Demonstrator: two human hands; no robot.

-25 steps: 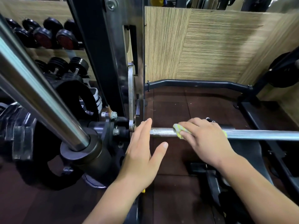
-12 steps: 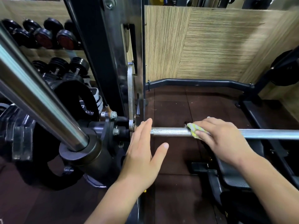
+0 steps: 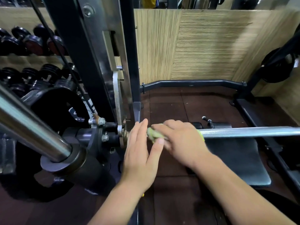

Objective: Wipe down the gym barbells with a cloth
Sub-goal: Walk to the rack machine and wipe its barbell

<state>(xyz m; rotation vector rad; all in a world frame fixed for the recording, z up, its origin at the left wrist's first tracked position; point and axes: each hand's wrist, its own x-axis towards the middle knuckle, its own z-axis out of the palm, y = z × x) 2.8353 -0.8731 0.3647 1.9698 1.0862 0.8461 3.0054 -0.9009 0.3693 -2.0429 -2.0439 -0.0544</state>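
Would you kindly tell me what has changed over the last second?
The right hand, gripping the cloth round the bar, slid right along it, then back left, up beside the left hand. The left hand stayed open at the bar's end.

Floor (image 3: 167, 109): dk brown rubber tiles. On it: blk frame w/ curved base rail (image 3: 191, 82); bench (image 3: 235, 159) (dark pad, lower right). Left, on wall rack: two rows blk dumbbells (image 3: 30, 44).

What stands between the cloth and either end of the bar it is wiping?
Toward the rack, the left hand lies open across the bar right beside the cloth under the right hand. Toward the other side, the bar shows bare.
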